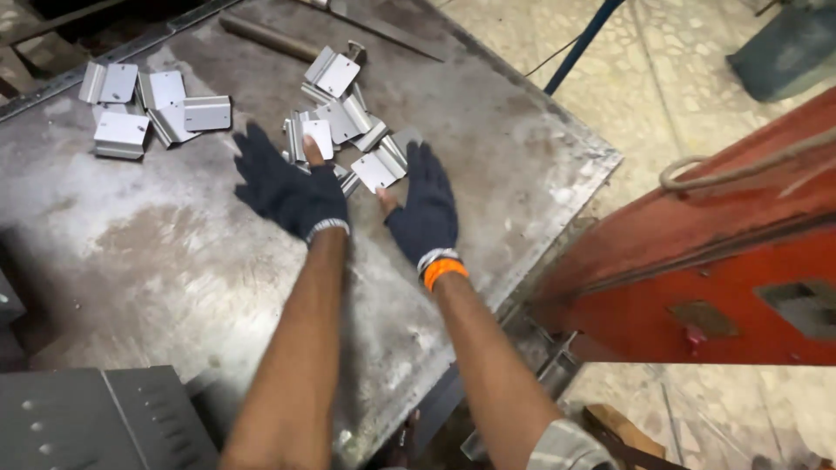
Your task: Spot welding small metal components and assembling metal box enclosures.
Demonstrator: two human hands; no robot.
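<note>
Both my hands wear dark blue knit gloves and reach over a worn grey metal table (157, 252). My left hand (283, 187) lies flat with fingers spread, its bare thumb tip touching a small bent metal bracket (316, 137). Next to it, my right hand (425, 209) rests with its thumb under another bracket (377, 170). An orange band sits on that wrist. Both hands are at the near edge of a loose pile of several shiny brackets (340, 104). Whether either hand grips a piece is not clear.
A second group of several brackets (148, 109) lies at the table's far left. A metal rod (266, 36) lies along the far edge. A red machine body (731, 261) stands at the right, and a grey perforated metal part (96, 418) at the lower left.
</note>
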